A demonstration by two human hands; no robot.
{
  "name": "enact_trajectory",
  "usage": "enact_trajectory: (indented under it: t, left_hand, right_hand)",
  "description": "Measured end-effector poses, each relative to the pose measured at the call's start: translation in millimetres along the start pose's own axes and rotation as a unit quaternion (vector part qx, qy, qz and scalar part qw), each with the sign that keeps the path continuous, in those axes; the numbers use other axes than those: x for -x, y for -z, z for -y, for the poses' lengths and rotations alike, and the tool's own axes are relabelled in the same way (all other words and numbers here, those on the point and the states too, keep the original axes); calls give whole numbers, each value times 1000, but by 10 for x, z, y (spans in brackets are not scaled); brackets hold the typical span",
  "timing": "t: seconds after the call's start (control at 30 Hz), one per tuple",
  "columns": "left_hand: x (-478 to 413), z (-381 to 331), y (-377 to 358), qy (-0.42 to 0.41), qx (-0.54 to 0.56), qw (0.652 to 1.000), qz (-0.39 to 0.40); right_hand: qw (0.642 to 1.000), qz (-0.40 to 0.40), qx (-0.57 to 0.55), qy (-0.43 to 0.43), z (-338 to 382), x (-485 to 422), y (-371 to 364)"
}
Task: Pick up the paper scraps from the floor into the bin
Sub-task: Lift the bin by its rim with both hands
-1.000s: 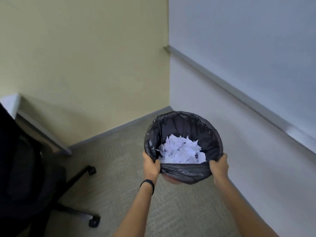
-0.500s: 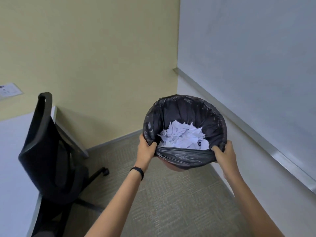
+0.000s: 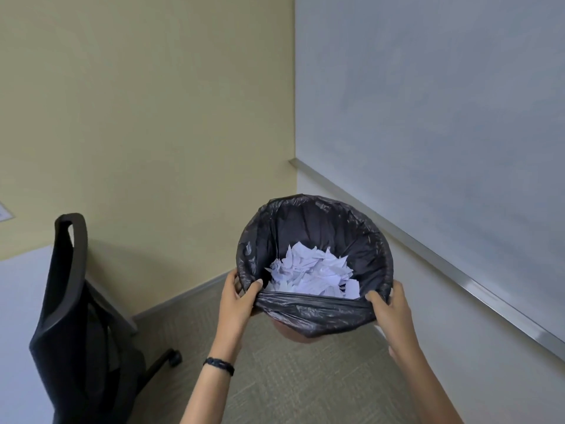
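Bin (image 3: pixel 321 228) now lower in view, paper scraps (image 3: pixel 312 273) inside.
Curled fingers of left hand (image 3: pixel 237 298) and right hand (image 3: pixel 388 304) grip its rim.

A black office chair (image 3: pixel 70 301) stands well left of the fingers (image 3: pixel 237 284), beside a white worktop (image 3: pixel 21 332) at the left edge. Beyond the fingers rises a yellow wall (image 3: pixel 153 117). To their right hangs a whiteboard (image 3: pixel 428 117) with a metal ledge (image 3: pixel 428 255) along its bottom.

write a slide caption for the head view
Left hand and right hand grip a black-lined bin of paper scraps above the carpet near an office chair.
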State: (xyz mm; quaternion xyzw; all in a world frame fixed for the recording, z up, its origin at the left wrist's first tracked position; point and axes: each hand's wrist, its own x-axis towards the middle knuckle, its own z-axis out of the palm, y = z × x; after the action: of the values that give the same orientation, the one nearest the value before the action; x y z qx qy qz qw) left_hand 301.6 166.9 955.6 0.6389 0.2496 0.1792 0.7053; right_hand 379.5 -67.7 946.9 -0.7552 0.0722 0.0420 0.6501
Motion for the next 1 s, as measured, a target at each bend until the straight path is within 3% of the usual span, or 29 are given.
enact_trajectory:
  t: [0.67, 1.0]
  left_hand:
    - [-430, 30, 169, 0, 47, 999, -8]
    - [-1345, 85, -372, 12, 25, 1000, -3]
  right_hand:
    - [998, 2, -60, -27, 134, -238, -477]
    - [997, -4, -56, -54, 155, -1304, -593]
